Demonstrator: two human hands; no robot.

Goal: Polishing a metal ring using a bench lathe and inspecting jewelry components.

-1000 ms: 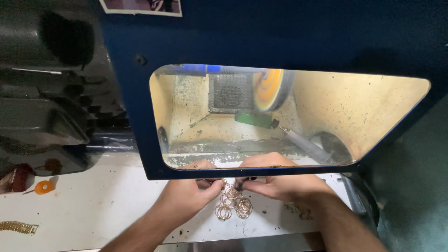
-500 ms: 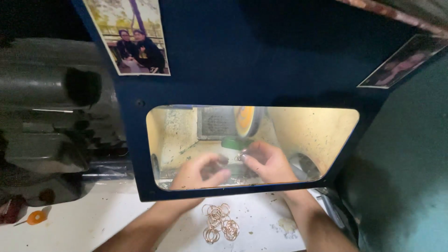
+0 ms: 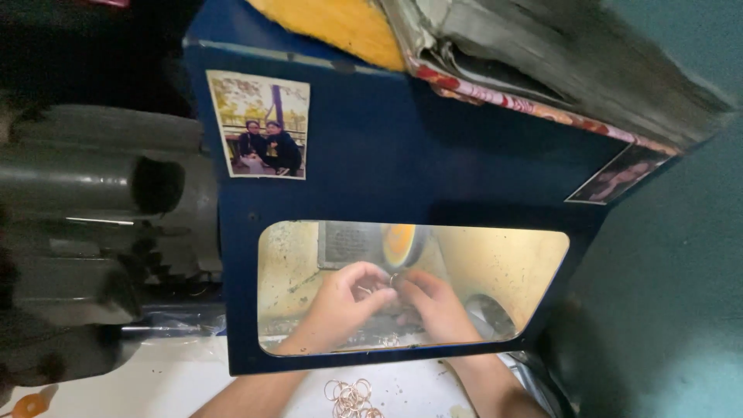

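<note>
Working inside a lit blue cabinet (image 3: pixel 402 155), rings (image 3: pixel 352 396) on white bench (image 3: pixel 178 379)

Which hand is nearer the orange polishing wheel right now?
Right hand, though only slightly: its fingertips sit just below the orange polishing wheel. The left hand is lower-left of it.

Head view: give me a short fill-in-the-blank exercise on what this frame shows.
1. Both hands, the left hand and the right hand, reach through the lit opening of a ____-coloured hood.
2. Just above the fingers stands an orange polishing ____.
3. On the white bench outside the opening lies a bunch of thin metal ____.
4. The photo stuck on the hood's upper left shows ____ people.

Missing words: blue; wheel; rings; two
</note>
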